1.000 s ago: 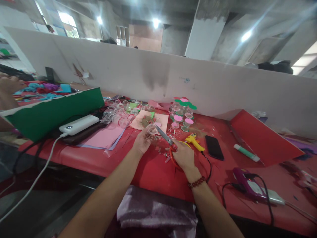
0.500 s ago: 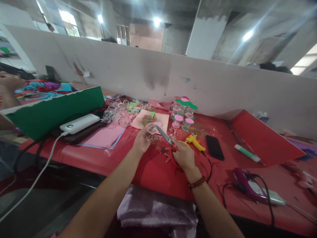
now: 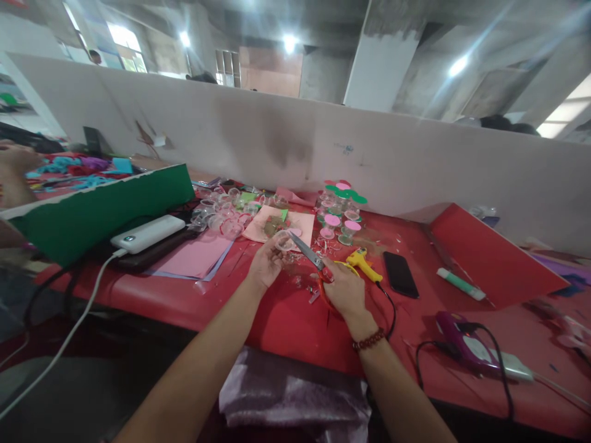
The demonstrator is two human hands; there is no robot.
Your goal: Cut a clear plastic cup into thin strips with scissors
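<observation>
My left hand (image 3: 265, 263) holds a small clear plastic cup (image 3: 282, 240) above the red table (image 3: 286, 314). My right hand (image 3: 344, 292) grips red-handled scissors (image 3: 308, 255), whose blades point up-left and meet the cup's rim. Small plastic scraps (image 3: 307, 284) lie on the table under both hands. Just beyond the cup lies a pale pink sheet (image 3: 295, 223) with bits on it.
A yellow glue gun (image 3: 362, 263), black phone (image 3: 399, 274) and green glue stick (image 3: 459, 283) lie to the right, a purple tool (image 3: 459, 341) with cable nearer. Clear cups (image 3: 221, 212), cups with pink and green lids (image 3: 341, 209), pink paper (image 3: 194, 255), a power bank (image 3: 146, 234) and a green board (image 3: 96, 206) sit left. Another person's hand (image 3: 13, 172) is far left.
Both hands stay at the cup and scissors with only slight shifts. The other person's hand at far left has moved a little.
</observation>
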